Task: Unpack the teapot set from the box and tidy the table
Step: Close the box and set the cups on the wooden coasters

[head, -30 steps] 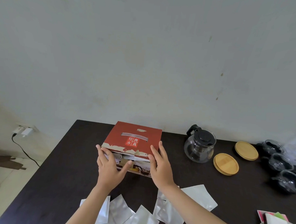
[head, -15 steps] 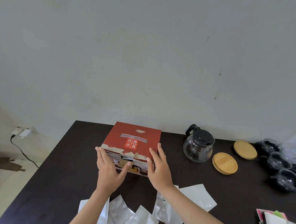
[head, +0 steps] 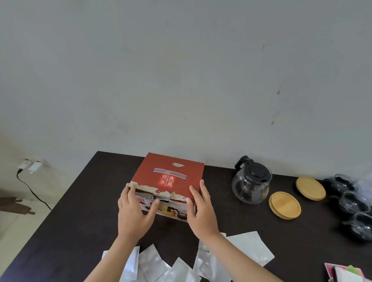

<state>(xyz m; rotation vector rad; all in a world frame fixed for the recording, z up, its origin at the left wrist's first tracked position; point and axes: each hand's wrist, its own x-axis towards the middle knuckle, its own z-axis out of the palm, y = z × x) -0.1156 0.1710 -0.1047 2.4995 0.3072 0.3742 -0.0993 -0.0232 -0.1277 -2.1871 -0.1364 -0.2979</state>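
Observation:
A red cardboard box [head: 170, 174] with white Chinese characters and a torn near edge sits closed on the dark table [head: 73, 221], toward its far side. My left hand [head: 134, 213] rests flat against the box's near left corner, thumb on the front face. My right hand [head: 202, 208] presses on the near right corner, fingers spread. A glass teapot [head: 250, 183] with a black lid and handle stands to the right of the box. Three glass cups [head: 353, 203] line up at the far right.
Two round wooden lids [head: 285, 205] lie between the teapot and the cups. Several silvery plastic bags [head: 248, 247] are scattered on the near part of the table. A stack of cards or booklets [head: 350, 281] sits at the near right corner. A charger and cable [head: 34, 167] hang on the wall at left.
Both hands have stayed at the box's near corners with only small shifts of the fingers. The box and everything else on the table are where they were.

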